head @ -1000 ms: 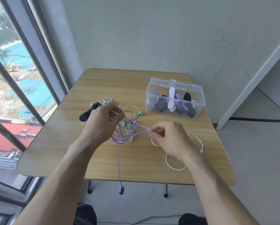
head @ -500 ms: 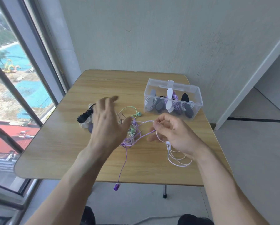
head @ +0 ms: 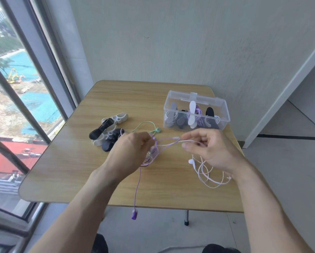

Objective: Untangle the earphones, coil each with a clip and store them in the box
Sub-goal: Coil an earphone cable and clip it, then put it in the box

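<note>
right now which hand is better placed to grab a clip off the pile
Left. The left hand grips the tangle right beside the clips, which lie just to its left. The right hand pinches the pale cord on the tangle's far side, nearer the box.

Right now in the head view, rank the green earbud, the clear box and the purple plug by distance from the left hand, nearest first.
1. Green earbud, on the table just beyond the left hand, toward the box.
2. Clear box, far right on the table.
3. Purple plug, hanging below the near table edge.
</note>
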A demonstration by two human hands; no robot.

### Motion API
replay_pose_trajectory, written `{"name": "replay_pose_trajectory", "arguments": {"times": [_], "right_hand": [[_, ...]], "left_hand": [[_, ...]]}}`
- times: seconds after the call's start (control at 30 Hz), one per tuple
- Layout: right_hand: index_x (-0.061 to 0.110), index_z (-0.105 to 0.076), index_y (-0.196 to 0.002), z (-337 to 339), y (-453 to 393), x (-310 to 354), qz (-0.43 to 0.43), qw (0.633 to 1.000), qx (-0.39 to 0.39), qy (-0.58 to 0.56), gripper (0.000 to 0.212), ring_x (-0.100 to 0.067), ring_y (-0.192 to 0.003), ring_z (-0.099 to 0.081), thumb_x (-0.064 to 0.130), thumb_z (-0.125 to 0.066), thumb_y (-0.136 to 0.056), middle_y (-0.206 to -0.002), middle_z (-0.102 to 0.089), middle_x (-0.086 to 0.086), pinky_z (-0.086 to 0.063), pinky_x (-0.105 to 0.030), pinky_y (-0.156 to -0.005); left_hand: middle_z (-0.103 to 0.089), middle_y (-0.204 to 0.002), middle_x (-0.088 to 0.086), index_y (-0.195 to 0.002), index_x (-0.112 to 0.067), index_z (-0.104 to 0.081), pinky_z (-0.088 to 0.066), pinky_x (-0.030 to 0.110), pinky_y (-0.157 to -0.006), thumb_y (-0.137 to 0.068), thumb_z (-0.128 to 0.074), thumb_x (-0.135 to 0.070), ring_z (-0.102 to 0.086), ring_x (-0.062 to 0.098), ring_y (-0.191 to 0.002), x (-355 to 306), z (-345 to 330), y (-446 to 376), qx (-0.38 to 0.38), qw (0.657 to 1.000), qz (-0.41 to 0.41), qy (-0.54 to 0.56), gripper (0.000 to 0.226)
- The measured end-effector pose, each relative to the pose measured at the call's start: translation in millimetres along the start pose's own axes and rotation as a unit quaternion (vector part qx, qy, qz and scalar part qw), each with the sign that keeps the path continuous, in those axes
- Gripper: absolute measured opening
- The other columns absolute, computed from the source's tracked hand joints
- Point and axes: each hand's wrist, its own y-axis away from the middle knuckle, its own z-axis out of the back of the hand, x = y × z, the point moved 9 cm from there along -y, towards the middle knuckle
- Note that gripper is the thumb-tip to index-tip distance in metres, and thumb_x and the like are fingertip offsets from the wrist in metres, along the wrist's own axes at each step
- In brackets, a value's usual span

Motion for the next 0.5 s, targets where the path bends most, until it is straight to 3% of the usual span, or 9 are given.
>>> {"name": "replay_pose_trajectory", "arguments": {"times": [0.07, 0.17, 0.23, 0.3, 0.4, 0.5], "right_hand": [[0.021, -0.078, -0.086, 22, 1, 2, 0.014, 0.996, -0.085, -0.006, 0.006, -0.004, -0.066, -0.061, 0.017, -0.081, -0.083, -0.074, -0.073, 0.000, -0.049, -0.014, -0.066], [0.021, -0.076, -0.077, 56, 5, -3, 0.020, 0.975, -0.220, -0.030, 0.009, -0.005, -0.057, -0.052, 0.018, -0.078, -0.084, -0.058, -0.059, 0.005, -0.046, -0.016, -0.063], [0.021, -0.073, -0.077, 72, 8, -8, 0.019, 0.958, -0.280, -0.055, 0.011, -0.008, -0.059, -0.046, 0.019, -0.076, -0.087, -0.062, -0.051, 0.003, -0.043, -0.020, -0.064], [0.021, -0.071, -0.081, 83, 11, -14, 0.019, 0.942, -0.329, -0.068, 0.009, -0.008, -0.061, -0.047, 0.020, -0.073, -0.090, -0.070, -0.054, -0.002, -0.043, -0.020, -0.063], [0.012, -0.071, -0.096, 91, 16, -22, -0.002, 0.924, -0.377, -0.061, 0.009, 0.001, -0.052, -0.049, 0.020, -0.069, -0.093, -0.069, -0.058, 0.002, -0.042, -0.012, -0.056], [0.011, -0.070, -0.099, 89, 14, -30, -0.054, 0.935, -0.349, 0.040, 0.011, -0.011, -0.076, -0.063, 0.020, -0.064, -0.094, -0.084, -0.068, 0.001, -0.044, -0.023, -0.065]], "left_hand": [[-0.067, -0.065, 0.001, -0.075, -0.013, -0.066, -0.050, 0.041, -0.068, -0.098, -0.058, -0.033, -0.062, 0.024, -0.070, 8, 1, -2, 0.003, 1.000, 0.016, -0.009, 0.032], [-0.066, -0.063, -0.004, -0.071, -0.018, -0.064, -0.046, 0.031, -0.064, -0.095, -0.060, -0.043, -0.061, 0.018, -0.069, 9, 6, -3, -0.010, 1.000, 0.025, -0.010, 0.035], [-0.064, -0.060, -0.005, -0.070, -0.018, -0.065, -0.041, 0.025, -0.059, -0.095, -0.059, -0.045, -0.059, 0.017, -0.066, 9, 9, -3, -0.021, 0.999, 0.033, -0.011, 0.037], [-0.064, -0.061, -0.003, -0.071, -0.016, -0.067, -0.042, 0.027, -0.061, -0.095, -0.059, -0.042, -0.058, 0.020, -0.067, 11, 10, -5, -0.026, 0.999, 0.040, -0.008, 0.037], [-0.069, -0.070, -0.004, -0.078, -0.016, -0.071, -0.048, 0.032, -0.071, -0.095, -0.063, -0.039, -0.062, 0.018, -0.075, 9, 11, -6, -0.024, 0.999, 0.027, -0.011, 0.030], [-0.071, -0.077, -0.003, -0.086, -0.014, -0.072, -0.048, 0.034, -0.076, -0.094, -0.066, -0.031, -0.063, 0.019, -0.080, 7, 7, -7, -0.009, 1.000, 0.021, 0.003, 0.021]]}}
